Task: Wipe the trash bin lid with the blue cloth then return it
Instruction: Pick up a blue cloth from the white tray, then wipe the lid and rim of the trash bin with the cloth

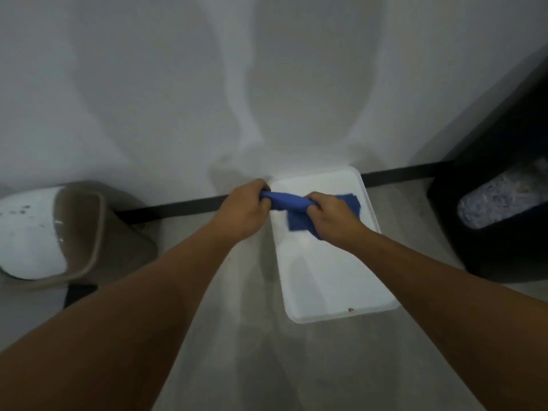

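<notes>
Both bare forearms reach forward from the viewer toward a white wall (148, 84) and grey floor (267, 366). White trash bin lid (332, 277), closed and flat, stands against the wall, between a tan bin (89, 232) well to the left and a black bin (504, 221) of shredded paper at right. Blue cloth (292, 207) is stretched over the lid's far end. Left hand (241, 210) is curled tight around its rolled end, just off the lid's left edge; right hand (329, 216) is clenched on the bunched middle, loose folds spilling beyond its fingers (314, 204). Good practice: flatten the cloth, then wipe in overlapping passes toward the near edge.
</notes>
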`<state>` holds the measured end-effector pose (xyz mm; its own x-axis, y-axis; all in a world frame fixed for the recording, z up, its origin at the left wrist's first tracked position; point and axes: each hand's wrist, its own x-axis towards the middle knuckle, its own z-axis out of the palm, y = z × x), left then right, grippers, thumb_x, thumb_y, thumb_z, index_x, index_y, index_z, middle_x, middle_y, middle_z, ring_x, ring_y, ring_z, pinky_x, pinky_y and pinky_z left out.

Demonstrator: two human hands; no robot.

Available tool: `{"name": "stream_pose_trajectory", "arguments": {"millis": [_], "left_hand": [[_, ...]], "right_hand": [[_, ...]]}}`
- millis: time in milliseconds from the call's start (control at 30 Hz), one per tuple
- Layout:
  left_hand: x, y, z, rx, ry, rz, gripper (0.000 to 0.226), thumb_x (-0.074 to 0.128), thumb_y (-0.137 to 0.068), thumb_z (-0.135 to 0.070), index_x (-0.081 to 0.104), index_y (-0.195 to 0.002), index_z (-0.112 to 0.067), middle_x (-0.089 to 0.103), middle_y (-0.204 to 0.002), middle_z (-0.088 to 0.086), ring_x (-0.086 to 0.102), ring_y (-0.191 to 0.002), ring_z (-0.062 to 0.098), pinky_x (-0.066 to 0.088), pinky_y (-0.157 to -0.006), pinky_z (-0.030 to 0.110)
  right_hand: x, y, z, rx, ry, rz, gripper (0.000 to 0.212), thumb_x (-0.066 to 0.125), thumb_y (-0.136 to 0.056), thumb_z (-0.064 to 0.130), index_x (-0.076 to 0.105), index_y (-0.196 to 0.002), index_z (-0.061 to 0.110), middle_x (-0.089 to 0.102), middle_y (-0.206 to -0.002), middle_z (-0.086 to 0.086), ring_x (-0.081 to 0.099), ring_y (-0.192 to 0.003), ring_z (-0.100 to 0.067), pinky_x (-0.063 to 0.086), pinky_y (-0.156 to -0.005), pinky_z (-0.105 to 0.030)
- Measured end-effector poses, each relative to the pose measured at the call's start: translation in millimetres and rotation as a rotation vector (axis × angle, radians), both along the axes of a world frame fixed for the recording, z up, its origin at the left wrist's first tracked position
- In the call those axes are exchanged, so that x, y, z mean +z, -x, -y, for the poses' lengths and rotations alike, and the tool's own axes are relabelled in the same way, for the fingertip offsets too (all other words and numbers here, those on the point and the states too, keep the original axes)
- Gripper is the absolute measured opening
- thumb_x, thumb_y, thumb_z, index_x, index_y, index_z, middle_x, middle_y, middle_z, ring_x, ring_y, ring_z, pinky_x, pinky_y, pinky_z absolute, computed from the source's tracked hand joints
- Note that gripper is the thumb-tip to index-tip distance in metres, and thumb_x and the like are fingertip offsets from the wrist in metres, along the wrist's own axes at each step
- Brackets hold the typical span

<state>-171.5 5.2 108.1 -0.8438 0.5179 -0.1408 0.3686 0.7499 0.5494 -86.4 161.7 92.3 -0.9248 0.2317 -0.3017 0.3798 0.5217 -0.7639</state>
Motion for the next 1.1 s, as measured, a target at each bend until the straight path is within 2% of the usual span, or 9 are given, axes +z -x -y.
{"name": "stream_pose_trajectory", "arguments": {"millis": [100,200,333,400,500,667,800,933,1100], "left_hand": [[34.1,22.3,35.5,0.241,-0.175,0.223,0.022,0.048,-0.087,-0.020,0.060,-0.091,-0.002,0.062,-0.085,0.015,0.055,-0.077,0.024,0.040,-0.062,0.032],[55.3,45.5,79.1,0.416,-0.387,0.512,0.023,0.053,-0.086,-0.027,0.065,-0.085,-0.008,0.065,-0.086,0.010,0.061,-0.082,0.024,0.050,-0.071,0.038],[63.1,73.7,140.3,0.413,-0.521,0.731,0.016,0.058,-0.085,-0.031,0.069,-0.081,-0.020,0.072,-0.086,0.005,0.067,-0.080,0.020,0.053,-0.057,0.032],[61.7,82.9,169.9,0.354,-0.575,0.782,0.018,0.060,-0.085,-0.031,0.072,-0.078,-0.019,0.074,-0.080,0.002,0.069,-0.078,0.017,0.053,-0.058,0.028],[57.7,96.2,207.5,0.252,-0.572,0.811,0.021,0.061,-0.086,-0.029,0.072,-0.074,-0.016,0.074,-0.074,0.002,0.070,-0.073,0.016,0.053,-0.058,0.025],[44.9,129.7,252.3,0.194,-0.473,0.693,0.023,0.062,-0.086,-0.030,0.068,-0.076,-0.010,0.069,-0.071,0.005,0.064,-0.068,0.016,0.052,-0.060,0.025],[30.8,162.3,275.0,0.256,-0.469,0.525,0.029,0.058,-0.087,-0.038,0.071,-0.088,-0.011,0.073,-0.090,0.008,0.068,-0.083,0.018,0.054,-0.074,0.029],[26.6,191.0,306.3,0.357,-0.413,0.293,0.033,0.051,-0.088,-0.046,0.066,-0.092,-0.017,0.070,-0.081,0.005,0.061,-0.055,0.013,0.047,-0.044,0.022],[12.8,203.5,350.5,0.245,-0.172,-0.041,0.024,0.053,-0.089,-0.037,0.067,-0.093,-0.018,0.070,-0.075,0.002,0.062,-0.061,0.014,0.045,-0.049,0.018]], "right_hand": [[40.0,27.5,25.8,-0.095,0.227,0.143,0.024,0.041,-0.081,0.007,0.048,-0.059,0.014,0.052,-0.066,-0.006,0.047,-0.067,-0.023,0.034,-0.056,-0.031],[62.4,46.7,57.7,-0.101,0.509,0.313,0.023,0.050,-0.070,0.009,0.043,-0.049,0.016,0.045,-0.050,0.002,0.041,-0.055,-0.016,0.030,-0.050,-0.027],[69.2,65.1,108.2,0.078,0.859,0.417,0.020,0.061,-0.077,0.026,0.070,-0.087,0.010,0.073,-0.083,-0.004,0.067,-0.080,-0.018,0.052,-0.064,-0.026],[67.7,73.6,137.0,0.139,0.988,0.438,0.037,0.062,-0.078,0.033,0.066,-0.108,0.012,0.071,-0.105,-0.006,0.065,-0.101,-0.020,0.054,-0.080,-0.029],[59.9,85.0,186.0,0.185,1.070,0.399,0.038,0.064,-0.078,0.027,0.061,-0.114,0.015,0.069,-0.113,-0.006,0.062,-0.108,-0.021,0.053,-0.081,-0.028],[20.6,115.1,250.0,0.122,1.119,0.318,0.036,0.073,-0.069,0.026,0.068,-0.102,0.013,0.071,-0.106,-0.009,0.065,-0.102,-0.023,0.055,-0.080,-0.032],[-5.8,145.6,272.8,0.096,1.117,0.196,0.044,0.073,-0.070,0.025,0.063,-0.111,0.010,0.069,-0.112,-0.011,0.064,-0.105,-0.025,0.055,-0.081,-0.032],[-18.1,173.2,288.7,0.035,1.138,0.023,0.035,0.066,-0.077,0.020,0.062,-0.110,0.011,0.071,-0.106,-0.008,0.066,-0.100,-0.023,0.055,-0.079,-0.031],[-26.0,192.8,315.8,0.097,1.036,-0.109,0.021,0.057,-0.086,0.015,0.062,-0.106,0.012,0.072,-0.101,-0.007,0.067,-0.096,-0.023,0.055,-0.080,-0.034]]}}
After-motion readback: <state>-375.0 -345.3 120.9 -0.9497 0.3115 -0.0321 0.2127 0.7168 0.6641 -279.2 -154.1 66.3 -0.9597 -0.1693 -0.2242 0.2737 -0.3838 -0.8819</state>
